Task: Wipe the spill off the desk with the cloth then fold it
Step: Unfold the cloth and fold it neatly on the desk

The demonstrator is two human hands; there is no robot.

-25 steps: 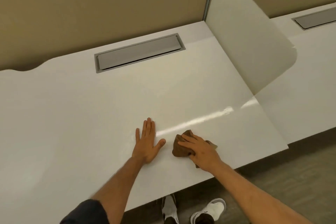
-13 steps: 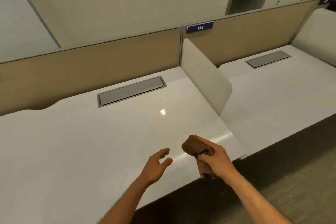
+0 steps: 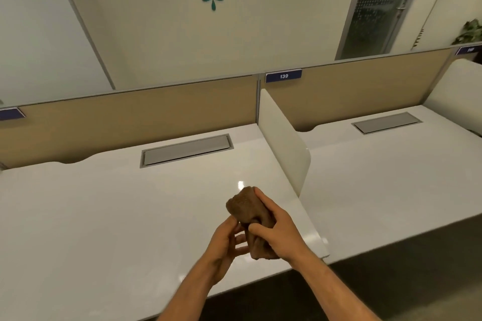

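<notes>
A brown cloth [image 3: 242,206] is bunched up and held in the air above the white desk [image 3: 104,216], near its front right corner. My right hand [image 3: 276,232] grips the cloth around its middle, with the top of the bundle sticking out above the fingers. My left hand [image 3: 224,245] is just left of it, and its fingers touch the cloth's lower left side. No spill shows on the desk surface.
A grey cable hatch [image 3: 186,150] is set into the back of the desk. A white divider panel [image 3: 284,143] stands at the right edge, with a second desk [image 3: 391,164] beyond it. A tan partition [image 3: 130,114] runs along the back.
My right hand lifted the cloth off the desk and bunched it. My left hand left the desk surface and came up to the cloth. The view tilted upward.
</notes>
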